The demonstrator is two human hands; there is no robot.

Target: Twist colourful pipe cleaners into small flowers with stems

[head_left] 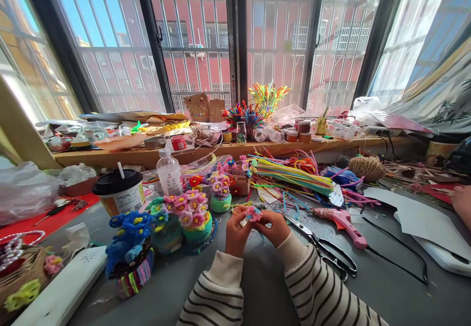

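Observation:
Between the fingertips of both hands is a small pink and blue pipe-cleaner flower [253,213], held just above the grey table. My left hand [236,228] pinches it from the left, and my right hand [274,227] grips its right side. Fingers cover part of the flower. Close to my left hand stand a pot of pink pipe-cleaner flowers [193,210] and a smaller green-based pot of flowers [221,201]. Beside my right hand lie black-handled scissors [324,247], and past them a pink glue gun [344,225] with a black cord.
A bundle of pipe cleaners [298,174] lies behind my hands. On the left are a lidded cup [119,193], a plastic bottle [169,174], blue flowers [130,232] and a white box [62,286]. Another person's hand [461,203] shows at the right edge, near white paper [430,218].

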